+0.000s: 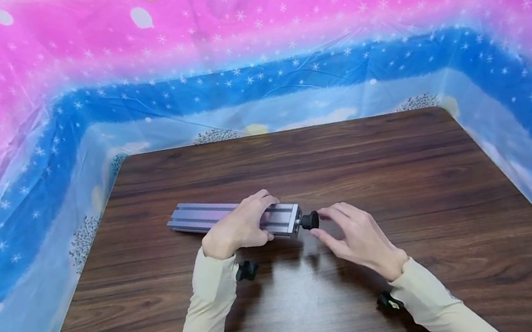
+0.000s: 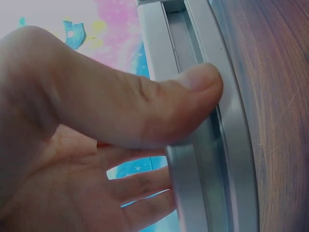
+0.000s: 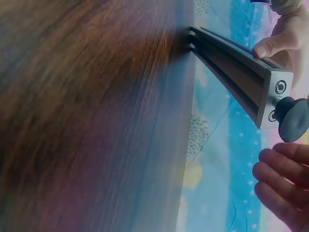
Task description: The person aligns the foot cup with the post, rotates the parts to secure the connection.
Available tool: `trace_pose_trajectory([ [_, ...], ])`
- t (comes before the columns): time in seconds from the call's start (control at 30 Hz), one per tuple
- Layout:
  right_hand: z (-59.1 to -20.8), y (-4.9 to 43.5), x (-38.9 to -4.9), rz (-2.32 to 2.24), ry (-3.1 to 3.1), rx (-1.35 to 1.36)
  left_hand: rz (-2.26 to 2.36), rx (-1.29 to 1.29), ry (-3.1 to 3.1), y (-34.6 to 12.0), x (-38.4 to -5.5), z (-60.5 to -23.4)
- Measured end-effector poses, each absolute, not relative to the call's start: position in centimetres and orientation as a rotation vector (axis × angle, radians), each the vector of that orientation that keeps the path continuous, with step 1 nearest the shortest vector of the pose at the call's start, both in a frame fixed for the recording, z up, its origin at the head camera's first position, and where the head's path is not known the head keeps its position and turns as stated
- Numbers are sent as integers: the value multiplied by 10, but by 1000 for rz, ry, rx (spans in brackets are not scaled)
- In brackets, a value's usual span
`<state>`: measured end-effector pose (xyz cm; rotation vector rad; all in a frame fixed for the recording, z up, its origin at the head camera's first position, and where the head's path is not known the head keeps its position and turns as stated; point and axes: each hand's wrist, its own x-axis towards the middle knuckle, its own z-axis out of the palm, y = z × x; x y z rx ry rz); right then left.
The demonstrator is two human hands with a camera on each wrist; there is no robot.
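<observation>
A long silver aluminium profile (image 1: pixel 201 213) with grooves along its sides lies slantwise in the head view, its capped right end raised off the table. My left hand (image 1: pixel 240 222) grips it near that end, thumb (image 2: pixel 193 92) across the groove on one side and fingers on the other. From the end plate (image 3: pixel 276 89), which has round screws in it, sticks out a black round knob (image 1: pixel 310 220) on a short stem. Beside the knob is my right hand (image 1: pixel 355 232), thumb and index fingertip spread at its edge. The other fingers (image 3: pixel 280 179) are loosely bent below the knob.
Everything is over a dark wood-grain table (image 1: pixel 295 156). A pink and blue patterned cloth (image 1: pixel 254 78) hangs round its back and sides. Small black devices (image 1: pixel 247 270) sit at both wrists, under light sleeves (image 1: pixel 429 290).
</observation>
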<state>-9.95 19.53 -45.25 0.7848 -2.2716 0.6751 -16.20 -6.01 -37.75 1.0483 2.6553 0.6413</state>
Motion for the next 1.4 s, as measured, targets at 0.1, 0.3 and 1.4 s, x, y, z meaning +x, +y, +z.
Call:
trace_pose_trajectory([
  [0.1,-452,196,-98,678,-2263,779,649,1050,2651,-60,-162,-378],
  [0.3,-448,198,-100,685,-2142,978,655,1046,2649,-60,-163,-378],
  [1.4,-454,199,-99,702,-2187,957,638,1088,2660,-59,-162,-381],
])
